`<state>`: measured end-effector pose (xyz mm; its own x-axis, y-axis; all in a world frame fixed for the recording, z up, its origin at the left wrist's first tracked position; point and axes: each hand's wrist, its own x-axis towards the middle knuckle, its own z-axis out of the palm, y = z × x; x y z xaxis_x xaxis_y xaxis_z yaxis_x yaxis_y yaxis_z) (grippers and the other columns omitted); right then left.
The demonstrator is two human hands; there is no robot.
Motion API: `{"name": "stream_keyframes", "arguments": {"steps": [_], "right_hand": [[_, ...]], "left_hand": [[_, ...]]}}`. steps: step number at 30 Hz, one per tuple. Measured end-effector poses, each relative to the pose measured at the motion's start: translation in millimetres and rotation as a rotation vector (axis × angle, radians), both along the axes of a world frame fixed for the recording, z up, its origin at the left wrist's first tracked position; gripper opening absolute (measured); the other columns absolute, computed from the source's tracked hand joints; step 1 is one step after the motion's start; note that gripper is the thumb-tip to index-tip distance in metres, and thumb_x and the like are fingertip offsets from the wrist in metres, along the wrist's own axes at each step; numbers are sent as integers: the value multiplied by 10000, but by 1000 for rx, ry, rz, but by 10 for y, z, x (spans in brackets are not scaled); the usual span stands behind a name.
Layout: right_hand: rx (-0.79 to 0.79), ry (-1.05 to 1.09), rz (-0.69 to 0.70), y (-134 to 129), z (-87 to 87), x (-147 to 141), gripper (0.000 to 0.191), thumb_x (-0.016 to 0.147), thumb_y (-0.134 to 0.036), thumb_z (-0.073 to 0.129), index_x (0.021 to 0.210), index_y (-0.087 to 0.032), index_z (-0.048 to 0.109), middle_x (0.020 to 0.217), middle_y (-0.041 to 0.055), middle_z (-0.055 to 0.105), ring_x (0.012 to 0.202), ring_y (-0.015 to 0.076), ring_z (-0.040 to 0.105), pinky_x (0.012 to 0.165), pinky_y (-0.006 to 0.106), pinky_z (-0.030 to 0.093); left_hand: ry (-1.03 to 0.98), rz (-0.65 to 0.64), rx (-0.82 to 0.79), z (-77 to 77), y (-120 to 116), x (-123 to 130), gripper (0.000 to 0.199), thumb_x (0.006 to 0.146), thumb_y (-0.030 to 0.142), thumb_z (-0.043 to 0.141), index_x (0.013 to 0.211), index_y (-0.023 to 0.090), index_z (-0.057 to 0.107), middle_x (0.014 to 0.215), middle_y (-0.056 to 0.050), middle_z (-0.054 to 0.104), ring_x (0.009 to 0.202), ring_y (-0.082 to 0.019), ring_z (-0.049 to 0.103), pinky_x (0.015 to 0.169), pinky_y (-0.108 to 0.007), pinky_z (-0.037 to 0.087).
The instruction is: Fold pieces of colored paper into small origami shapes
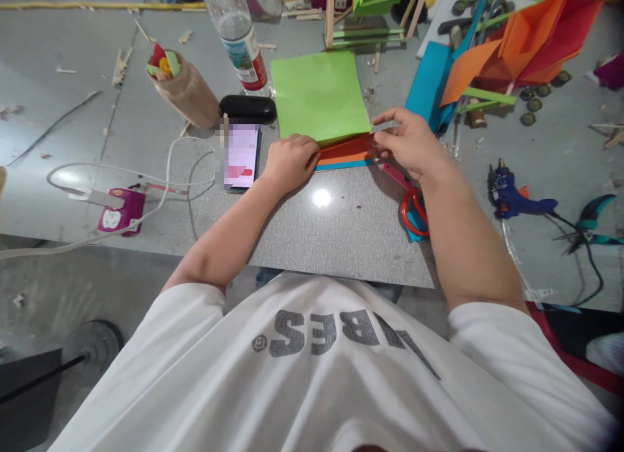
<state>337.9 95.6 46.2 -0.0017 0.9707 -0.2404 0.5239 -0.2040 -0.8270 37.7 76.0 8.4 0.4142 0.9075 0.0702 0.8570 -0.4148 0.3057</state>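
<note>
The green sheet [319, 97] lies near the middle of the tabletop [341, 237], its near edge raised a little over an orange sheet [346, 151] and a blue sheet [344, 164] that show as thin bands below. The left hand [292, 160] rests bent-fingered on their near left corner; whether it grips or only presses, I cannot tell. The right hand [407, 140] has thumb and forefinger at the near right corner, and a pinch cannot be made out. Between the sheets and the table's near edge lies a plain strip of tabletop (roomier than either side). The scissors [414, 212] crowd the right forearm, a phone [244, 154] lies just left of the left hand, and a wooden frame [330, 16] stands just beyond the far edge.
</note>
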Motion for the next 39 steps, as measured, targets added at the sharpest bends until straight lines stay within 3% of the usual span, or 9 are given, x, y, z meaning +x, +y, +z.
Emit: {"name": "stream_keyframes", "arguments": {"steps": [2,6,10,15,23,26,29,34,39], "right_hand": [[30,-71,11,13,-48,-6,170,1224,-365,770,1376,-315,828,1148,91,930,1085,328,956,929,456,740],[14,-102,-27,14,-96,-10,263,1239,-575,756,1344,-337,796,1202,94,919,977,313,946,808,443,726],[21,-84,-3,-31,-56,-5,237,1200,-525,819,1345,-344,773,1174,81,919,947,307,930,816,459,743],[22,-88,113,-72,-55,-62,127,1193,-405,816,1164,-289,857,1156,108,920,920,341,941,886,544,774],[88,-81,-31,28,-253,-121,180,1001,-197,862,1162,-252,921,1175,155,954,1165,395,942,1025,592,791],[60,-63,-82,80,-306,-52,342,959,-162,869,1287,-256,866,1114,141,937,1104,377,935,956,551,787],[75,23,-125,125,-380,21,518,924,-145,919,1394,-291,756,993,68,876,961,328,904,847,475,754],[71,228,-181,175,-501,49,560,867,-129,1003,1216,-327,612,851,-24,739,778,245,811,693,356,637],[69,256,-163,186,-531,32,602,828,-156,1035,1143,-331,553,832,-40,730,735,224,776,658,343,614]], "left_hand": [[-11,-16,3,-7,1,-6,411,1220,307,520,1321,230,912,1457,-183,928,1417,-423,831,1179,-595,642],[-18,-21,3,-18,5,-16,393,1203,328,570,1365,223,912,1508,-193,920,1438,-441,825,1188,-606,639],[-34,3,-11,-19,10,-19,413,1214,298,534,1369,237,912,1487,-178,928,1428,-431,830,1172,-592,635],[-50,12,-44,21,-11,-6,380,1172,367,740,1487,205,876,1591,-210,888,1521,-463,797,1267,-623,623],[-41,-28,-18,22,0,13,400,1181,375,787,1536,194,828,1661,-226,845,1578,-473,753,1324,-616,600],[-23,-29,-1,23,8,37,409,1189,367,775,1544,173,829,1684,-236,835,1567,-471,761,1308,-604,609],[-25,-35,2,30,5,51,442,1207,354,741,1594,156,816,1725,-239,814,1584,-467,761,1316,-609,604],[-39,-37,1,16,-1,50,470,1210,449,779,1587,173,833,1702,-218,833,1587,-453,764,1331,-596,593],[-69,-8,9,-24,22,56,417,1231,424,760,1542,171,878,1599,-209,894,1544,-431,808,1315,-586,616]]}}
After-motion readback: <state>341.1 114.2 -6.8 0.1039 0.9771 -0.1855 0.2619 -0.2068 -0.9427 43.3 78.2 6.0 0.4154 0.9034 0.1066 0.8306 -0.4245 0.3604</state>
